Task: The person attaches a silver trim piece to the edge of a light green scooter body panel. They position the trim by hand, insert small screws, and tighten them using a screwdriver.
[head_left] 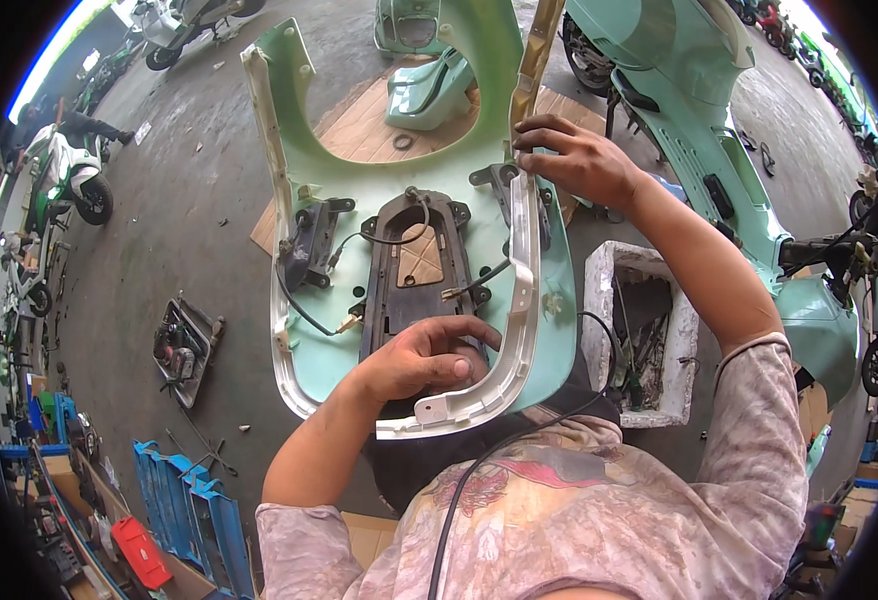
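Head view, panel: the mint-green body panel (334, 185), pale inner face showing, fills the centre of the frame, its broad cut-out toward the top.
Trim strip: a pale strip (531, 230) runs down the panel's right side and curves along its lower edge, ending at lower centre.
Right hand: right of upper centre, the right hand (581, 160) is partly curled, its fingertips touching the strip; whether it grips firmly cannot be told.
Left hand: at centre, the left hand (424, 358) is loosely bent over the panel's lower part, index finger reaching toward the strip's inner side; whether it holds anything cannot be told.
Housing: a dark housing (381, 270) occupies the panel's middle, above the left hand.
Brackets: dark brackets (314, 238) flank the housing on either side.
Leads: dark wires with pale connectors (347, 323) cross the panel's inner face.
Foam box: right of centre, a white foam box (687, 370) contains assorted small parts.
Scooter: a mint-green scooter (674, 65) stands at upper right.
Cardboard: at upper centre, cardboard (354, 125) on the floor (209, 150) bears another mint-green part (429, 95), seen through the cut-out.
Lower left: a blue rack-like piece (194, 510) lies near a red case (141, 552).
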`<state>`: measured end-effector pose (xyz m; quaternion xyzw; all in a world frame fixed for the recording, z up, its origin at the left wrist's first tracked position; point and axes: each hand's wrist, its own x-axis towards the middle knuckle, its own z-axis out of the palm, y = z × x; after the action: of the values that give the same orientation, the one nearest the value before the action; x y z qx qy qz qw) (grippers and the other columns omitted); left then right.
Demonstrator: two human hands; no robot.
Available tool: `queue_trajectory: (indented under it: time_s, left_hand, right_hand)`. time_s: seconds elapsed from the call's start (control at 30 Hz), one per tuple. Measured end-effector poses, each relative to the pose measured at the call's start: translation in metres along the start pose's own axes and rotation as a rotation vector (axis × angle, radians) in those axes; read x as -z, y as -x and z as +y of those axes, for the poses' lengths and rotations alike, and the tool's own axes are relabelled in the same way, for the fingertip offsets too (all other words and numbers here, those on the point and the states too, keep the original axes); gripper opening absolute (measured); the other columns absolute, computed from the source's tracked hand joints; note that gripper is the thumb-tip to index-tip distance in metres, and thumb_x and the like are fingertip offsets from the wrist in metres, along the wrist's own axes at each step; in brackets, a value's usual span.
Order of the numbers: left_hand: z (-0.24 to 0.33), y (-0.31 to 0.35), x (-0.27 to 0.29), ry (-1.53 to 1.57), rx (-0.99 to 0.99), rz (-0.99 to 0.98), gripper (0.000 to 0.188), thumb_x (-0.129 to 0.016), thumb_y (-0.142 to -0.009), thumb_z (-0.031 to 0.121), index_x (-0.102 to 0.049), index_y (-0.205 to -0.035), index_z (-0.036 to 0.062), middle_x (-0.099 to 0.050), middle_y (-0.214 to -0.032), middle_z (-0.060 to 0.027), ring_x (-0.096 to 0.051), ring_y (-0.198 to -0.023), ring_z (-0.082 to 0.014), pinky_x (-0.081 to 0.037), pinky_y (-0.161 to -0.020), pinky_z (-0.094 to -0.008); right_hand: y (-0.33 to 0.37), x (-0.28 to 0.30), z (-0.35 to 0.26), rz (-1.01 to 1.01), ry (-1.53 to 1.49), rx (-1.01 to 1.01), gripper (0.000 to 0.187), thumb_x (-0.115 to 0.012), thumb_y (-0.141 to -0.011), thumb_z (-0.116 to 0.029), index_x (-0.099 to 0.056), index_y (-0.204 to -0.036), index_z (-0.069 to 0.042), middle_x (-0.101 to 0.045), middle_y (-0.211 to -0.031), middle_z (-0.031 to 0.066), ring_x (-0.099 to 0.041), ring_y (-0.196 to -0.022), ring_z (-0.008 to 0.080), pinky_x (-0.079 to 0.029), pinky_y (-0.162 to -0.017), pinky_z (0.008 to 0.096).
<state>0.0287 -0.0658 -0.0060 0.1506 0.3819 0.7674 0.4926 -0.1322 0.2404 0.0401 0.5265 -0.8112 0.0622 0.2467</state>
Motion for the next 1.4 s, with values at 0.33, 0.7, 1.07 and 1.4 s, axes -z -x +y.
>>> queue_trajectory:
  time_s: [0.33,0.7,1.07,1.4]
  left_hand:
    - [-0.007,-0.015,-0.005,-0.015,0.089,0.096,0.061,-0.078,-0.085,0.021,-0.039,-0.128,-0.0004,-0.058,-0.082,0.0001,-0.045,-0.062,-0.0027,-0.032,-0.051,-0.0179]
    - [-0.007,-0.019,-0.010,-0.048,0.048,0.127,0.050,-0.074,-0.088,0.020,-0.046,-0.126,0.0040,-0.060,-0.087,0.0023,-0.051,-0.075,-0.0029,-0.039,-0.062,-0.0181]
    - [-0.008,-0.023,-0.016,-0.440,-0.051,0.256,0.048,-0.070,-0.091,0.023,-0.052,-0.131,0.0052,-0.057,-0.089,0.0015,-0.049,-0.076,-0.0044,-0.039,-0.065,-0.0204]
    - [-0.015,-0.021,-0.010,-0.764,-0.037,0.429,0.037,-0.067,-0.092,0.023,-0.056,-0.122,0.0032,-0.054,-0.089,0.0005,-0.048,-0.074,-0.0048,-0.042,-0.068,-0.0210]
  right_hand:
    - [-0.006,-0.023,-0.027,-0.033,-0.057,-0.190,0.032,-0.065,-0.082,-0.005,-0.067,-0.113,-0.014,-0.060,-0.121,0.0104,-0.055,-0.119,0.0282,-0.052,-0.094,0.0381]
    - [-0.006,0.057,-0.155,-0.323,-0.822,-1.039,0.089,-0.079,-0.077,-0.047,-0.037,-0.146,-0.007,-0.069,-0.083,0.0167,-0.066,-0.072,0.0249,-0.050,-0.069,0.0370]
    - [0.023,0.057,-0.176,0.010,-0.860,-1.157,0.054,-0.070,-0.077,-0.026,-0.060,-0.127,-0.010,-0.065,-0.093,0.0158,-0.063,-0.078,0.0272,-0.051,-0.073,0.0372]
    - [0.065,0.059,-0.164,0.165,-1.224,-1.270,0.053,-0.070,-0.080,-0.017,-0.059,-0.130,-0.002,-0.067,-0.105,0.0085,-0.062,-0.094,0.0138,-0.050,-0.084,0.0279]
